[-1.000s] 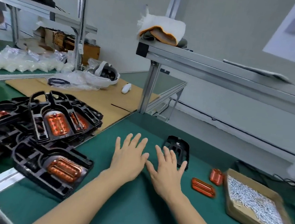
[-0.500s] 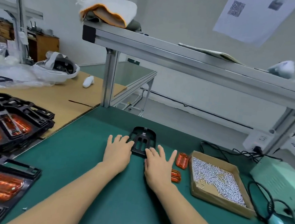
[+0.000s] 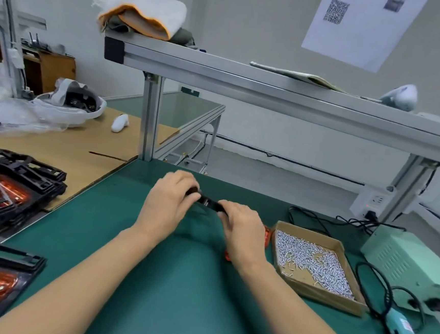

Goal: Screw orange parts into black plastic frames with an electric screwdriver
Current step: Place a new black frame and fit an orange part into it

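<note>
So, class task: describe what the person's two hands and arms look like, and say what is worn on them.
Both arms are bare as far as the frame shows: no sleeves appear. The left hand and right hand wear no gloves, and no watch, ring, strap or cable shows on either wrist. No markings are visible.

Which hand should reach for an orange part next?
Right, probably. The right hand sits just beside the orange parts, while the left hand is farther off and could keep holding the black frame that both grip now.
</note>
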`<action>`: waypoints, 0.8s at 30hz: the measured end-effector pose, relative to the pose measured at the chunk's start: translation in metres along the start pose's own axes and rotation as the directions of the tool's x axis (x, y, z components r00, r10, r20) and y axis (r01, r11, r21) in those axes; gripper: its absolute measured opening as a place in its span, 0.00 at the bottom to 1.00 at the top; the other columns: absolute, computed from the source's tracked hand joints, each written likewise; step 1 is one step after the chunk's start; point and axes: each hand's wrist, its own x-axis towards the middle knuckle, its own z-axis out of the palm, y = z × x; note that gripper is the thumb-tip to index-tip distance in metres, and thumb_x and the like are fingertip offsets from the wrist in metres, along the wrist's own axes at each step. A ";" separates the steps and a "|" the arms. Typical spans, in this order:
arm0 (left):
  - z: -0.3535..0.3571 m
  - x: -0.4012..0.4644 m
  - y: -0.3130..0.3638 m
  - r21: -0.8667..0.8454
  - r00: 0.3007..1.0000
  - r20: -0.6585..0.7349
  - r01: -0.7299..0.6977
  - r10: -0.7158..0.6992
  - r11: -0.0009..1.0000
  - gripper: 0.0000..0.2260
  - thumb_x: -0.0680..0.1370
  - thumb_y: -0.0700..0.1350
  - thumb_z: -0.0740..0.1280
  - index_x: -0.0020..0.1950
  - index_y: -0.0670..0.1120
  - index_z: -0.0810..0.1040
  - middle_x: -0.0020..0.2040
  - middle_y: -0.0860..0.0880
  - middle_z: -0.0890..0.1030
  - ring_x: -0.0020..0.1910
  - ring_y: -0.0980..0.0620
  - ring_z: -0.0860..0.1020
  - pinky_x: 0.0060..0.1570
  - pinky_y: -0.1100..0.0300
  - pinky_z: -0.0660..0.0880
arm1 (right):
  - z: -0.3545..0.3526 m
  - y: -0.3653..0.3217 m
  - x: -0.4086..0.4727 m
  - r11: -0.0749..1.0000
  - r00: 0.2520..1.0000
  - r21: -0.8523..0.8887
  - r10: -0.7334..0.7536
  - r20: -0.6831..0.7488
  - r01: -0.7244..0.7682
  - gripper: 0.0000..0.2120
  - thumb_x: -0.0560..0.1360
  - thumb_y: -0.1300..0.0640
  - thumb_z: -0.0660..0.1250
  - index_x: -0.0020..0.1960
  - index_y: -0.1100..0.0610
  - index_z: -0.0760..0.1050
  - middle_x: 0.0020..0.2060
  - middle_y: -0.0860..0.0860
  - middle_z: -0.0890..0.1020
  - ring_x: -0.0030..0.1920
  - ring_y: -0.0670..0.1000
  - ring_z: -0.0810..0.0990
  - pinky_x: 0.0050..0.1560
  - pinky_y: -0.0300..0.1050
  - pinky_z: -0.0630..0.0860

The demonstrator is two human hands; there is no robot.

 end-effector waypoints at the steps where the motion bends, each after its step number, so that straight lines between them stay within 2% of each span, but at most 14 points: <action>1: -0.006 0.004 0.006 -0.070 0.999 -0.050 0.018 -0.022 0.997 0.06 0.76 0.40 0.69 0.52 0.41 0.79 0.53 0.48 0.78 0.53 0.46 0.76 0.55 0.54 0.71 | -0.007 -0.002 -0.001 0.994 0.998 0.096 0.046 -0.042 -0.041 0.10 0.79 0.58 0.64 0.58 0.55 0.79 0.49 0.51 0.84 0.51 0.55 0.79 0.54 0.49 0.71; 3: -0.014 0.006 0.015 -0.238 0.981 -0.128 0.113 -0.146 0.965 0.11 0.77 0.43 0.68 0.58 0.46 0.77 0.58 0.53 0.76 0.60 0.51 0.73 0.61 0.60 0.66 | -0.023 -0.005 -0.007 0.908 0.978 0.381 0.205 -0.049 -0.171 0.08 0.78 0.59 0.66 0.55 0.54 0.82 0.48 0.49 0.85 0.49 0.50 0.81 0.53 0.47 0.75; 4: -0.016 0.004 0.018 -0.314 0.961 -0.143 0.185 -0.239 0.931 0.14 0.77 0.46 0.68 0.62 0.49 0.75 0.60 0.56 0.73 0.64 0.54 0.70 0.63 0.61 0.63 | -0.032 -0.005 -0.012 0.804 0.959 0.545 0.284 0.003 -0.240 0.08 0.78 0.60 0.66 0.52 0.52 0.83 0.46 0.46 0.86 0.48 0.46 0.82 0.51 0.43 0.76; 6: -0.016 -0.004 0.024 -0.452 0.889 -0.073 0.374 -0.451 0.810 0.21 0.77 0.51 0.67 0.69 0.55 0.67 0.65 0.60 0.68 0.67 0.59 0.64 0.64 0.60 0.60 | -0.049 -0.006 -0.025 0.506 0.898 0.774 0.403 0.178 -0.381 0.11 0.78 0.61 0.65 0.46 0.49 0.83 0.42 0.44 0.86 0.43 0.41 0.82 0.45 0.34 0.75; 8: -0.013 -0.016 0.031 -0.592 0.792 0.103 0.535 -0.602 0.603 0.25 0.77 0.53 0.66 0.73 0.57 0.62 0.70 0.58 0.66 0.66 0.59 0.64 0.63 0.58 0.62 | -0.064 -0.005 -0.041 0.217 0.817 0.844 0.452 0.358 -0.490 0.09 0.79 0.61 0.64 0.46 0.53 0.83 0.41 0.47 0.86 0.41 0.42 0.82 0.40 0.33 0.76; 9: -0.011 -0.022 0.036 -0.650 0.753 0.199 0.580 -0.627 0.491 0.26 0.77 0.53 0.66 0.74 0.56 0.61 0.71 0.57 0.66 0.65 0.58 0.67 0.63 0.56 0.65 | -0.070 -0.004 -0.050 0.118 0.786 0.846 0.454 0.420 -0.520 0.08 0.79 0.61 0.64 0.47 0.55 0.82 0.42 0.50 0.86 0.40 0.43 0.83 0.39 0.34 0.77; 10: -0.008 -0.027 0.041 -0.694 0.729 0.278 0.602 -0.625 0.394 0.26 0.78 0.52 0.66 0.74 0.56 0.61 0.71 0.55 0.67 0.63 0.58 0.70 0.62 0.53 0.69 | -0.075 -0.004 -0.060 0.058 0.763 0.838 0.452 0.462 -0.542 0.08 0.79 0.60 0.64 0.47 0.57 0.82 0.43 0.51 0.86 0.40 0.44 0.84 0.39 0.34 0.78; 12: -0.003 -0.037 0.052 -0.750 0.709 0.361 0.607 -0.605 0.263 0.23 0.78 0.48 0.66 0.72 0.56 0.63 0.64 0.53 0.75 0.51 0.57 0.80 0.50 0.54 0.76 | -0.084 -0.002 -0.080 -0.005 0.731 0.817 0.443 0.518 -0.576 0.07 0.78 0.59 0.64 0.48 0.58 0.81 0.45 0.53 0.86 0.42 0.46 0.85 0.40 0.35 0.78; 14: 0.000 -0.046 0.061 -0.783 0.707 0.383 0.590 -0.595 0.197 0.20 0.79 0.42 0.65 0.70 0.53 0.68 0.52 0.53 0.80 0.38 0.55 0.82 0.37 0.60 0.76 | -0.092 0.002 -0.099 -0.045 0.707 0.796 0.432 0.561 -0.604 0.07 0.78 0.58 0.65 0.50 0.58 0.81 0.46 0.53 0.86 0.43 0.47 0.85 0.40 0.36 0.79; 16: 0.001 -0.054 0.070 -0.796 0.695 0.408 0.589 -0.592 0.142 0.18 0.79 0.37 0.64 0.68 0.49 0.71 0.43 0.52 0.80 0.32 0.53 0.79 0.32 0.62 0.75 | -0.099 0.006 -0.117 -0.037 0.692 0.777 0.430 0.580 -0.628 0.08 0.77 0.57 0.65 0.49 0.58 0.81 0.47 0.53 0.86 0.44 0.48 0.85 0.40 0.36 0.79; 19: 0.002 -0.070 0.082 -0.780 0.672 0.479 0.622 -0.565 0.078 0.17 0.78 0.34 0.63 0.65 0.45 0.73 0.35 0.53 0.80 0.29 0.52 0.77 0.30 0.61 0.76 | -0.108 0.014 -0.140 0.094 0.690 0.735 0.442 0.574 -0.671 0.07 0.77 0.57 0.66 0.48 0.57 0.82 0.46 0.52 0.86 0.46 0.48 0.85 0.43 0.36 0.78; 21: 0.002 -0.082 0.089 -0.743 0.644 0.544 0.667 -0.537 0.048 0.16 0.78 0.33 0.63 0.64 0.44 0.74 0.34 0.52 0.80 0.28 0.52 0.76 0.30 0.60 0.77 | -0.114 0.018 -0.151 0.198 0.693 0.697 0.461 0.555 -0.690 0.06 0.77 0.58 0.67 0.47 0.56 0.83 0.43 0.49 0.86 0.44 0.44 0.84 0.42 0.33 0.77; 24: 0.002 -0.100 0.094 -0.648 0.574 0.619 0.759 -0.536 0.065 0.20 0.77 0.34 0.64 0.65 0.52 0.71 0.33 0.51 0.80 0.28 0.52 0.77 0.36 0.55 0.77 | -0.120 0.024 -0.163 0.386 0.688 0.574 0.491 0.535 -0.722 0.05 0.76 0.58 0.69 0.51 0.53 0.81 0.38 0.43 0.85 0.39 0.40 0.80 0.42 0.32 0.75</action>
